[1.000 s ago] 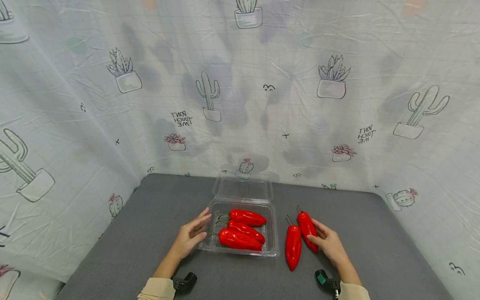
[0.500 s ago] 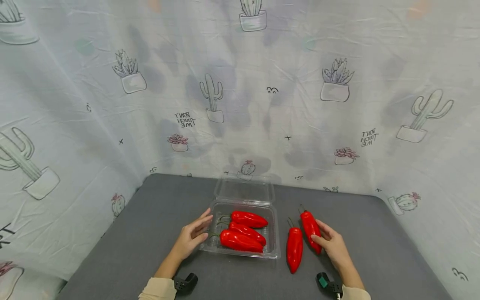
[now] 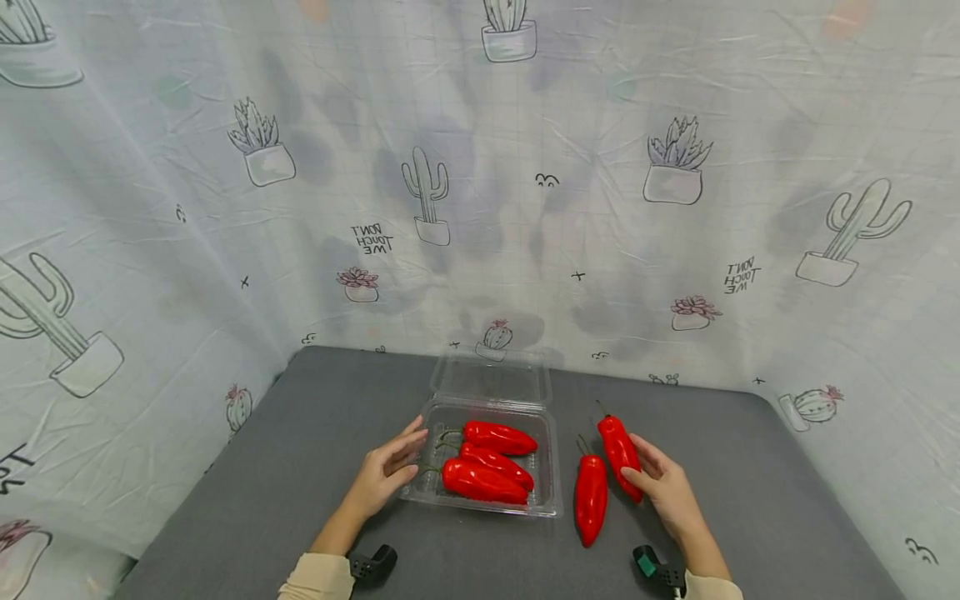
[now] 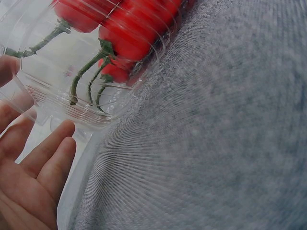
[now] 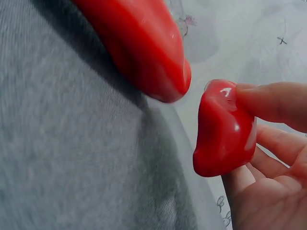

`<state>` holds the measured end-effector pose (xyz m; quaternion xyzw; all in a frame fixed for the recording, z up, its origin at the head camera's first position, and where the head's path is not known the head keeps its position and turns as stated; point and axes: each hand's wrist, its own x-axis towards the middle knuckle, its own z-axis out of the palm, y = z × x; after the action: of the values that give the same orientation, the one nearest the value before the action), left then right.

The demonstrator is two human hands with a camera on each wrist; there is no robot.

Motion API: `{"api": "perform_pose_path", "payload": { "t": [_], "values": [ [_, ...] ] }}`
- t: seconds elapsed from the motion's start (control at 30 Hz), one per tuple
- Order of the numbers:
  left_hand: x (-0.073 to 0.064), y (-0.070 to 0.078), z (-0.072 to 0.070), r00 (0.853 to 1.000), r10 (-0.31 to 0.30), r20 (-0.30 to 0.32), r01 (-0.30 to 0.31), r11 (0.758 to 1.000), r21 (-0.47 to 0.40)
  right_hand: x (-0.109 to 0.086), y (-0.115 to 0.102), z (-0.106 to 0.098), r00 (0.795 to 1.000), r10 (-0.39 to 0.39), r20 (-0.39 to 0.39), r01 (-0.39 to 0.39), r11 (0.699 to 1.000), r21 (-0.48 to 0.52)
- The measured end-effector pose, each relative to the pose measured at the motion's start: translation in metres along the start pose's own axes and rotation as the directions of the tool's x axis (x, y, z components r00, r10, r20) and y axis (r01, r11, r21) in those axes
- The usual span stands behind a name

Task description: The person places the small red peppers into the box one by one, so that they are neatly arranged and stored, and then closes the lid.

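My right hand (image 3: 666,492) pinches a long red pepper (image 3: 619,454) between thumb and fingers, its green stem pointing away. In the right wrist view this pepper (image 5: 223,134) shows its blunt tip, the thumb on one side and fingers on the other. A second red pepper (image 3: 590,500) lies on the table just left of it. My left hand (image 3: 378,477) rests with loosely extended fingers at the left edge of a clear plastic clamshell box (image 3: 546,500). Inside the box three red peppers (image 3: 483,482) lie side by side, stems toward my left hand.
The box's clear lid (image 3: 491,379) stands open behind it, near the patterned cloth backdrop (image 3: 480,208). Grey cloth covers the table (image 3: 315,433). A black wrist device (image 3: 372,565) sits at each of my wrists.
My right hand has raised its pepper slightly and drawn it a little away from the pepper beside it. My left hand stays at the box; the head view has shifted slightly.
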<state>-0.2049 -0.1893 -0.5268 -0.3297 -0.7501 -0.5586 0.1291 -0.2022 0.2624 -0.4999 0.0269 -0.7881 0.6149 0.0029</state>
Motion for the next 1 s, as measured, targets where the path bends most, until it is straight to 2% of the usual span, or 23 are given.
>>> {"api": "perform_pose_path", "payload": {
  "t": [0.3,0.67,1.0],
  "values": [
    [0.000,0.003,0.000,1.000,-0.010,-0.008,0.010,1.000,-0.006,0.000,-0.008,0.005,1.000,-0.006,0.030,0.006,1.000,-0.004],
    [0.000,0.000,0.000,1.000,-0.006,-0.011,0.006,1.000,-0.016,0.000,-0.022,0.018,0.991,-0.109,0.079,0.108,0.994,0.017],
    [0.000,-0.002,0.000,1.000,0.007,-0.008,-0.007,1.000,-0.015,0.002,-0.033,0.034,0.985,-0.070,0.159,0.068,0.998,0.014]
  ]
}}
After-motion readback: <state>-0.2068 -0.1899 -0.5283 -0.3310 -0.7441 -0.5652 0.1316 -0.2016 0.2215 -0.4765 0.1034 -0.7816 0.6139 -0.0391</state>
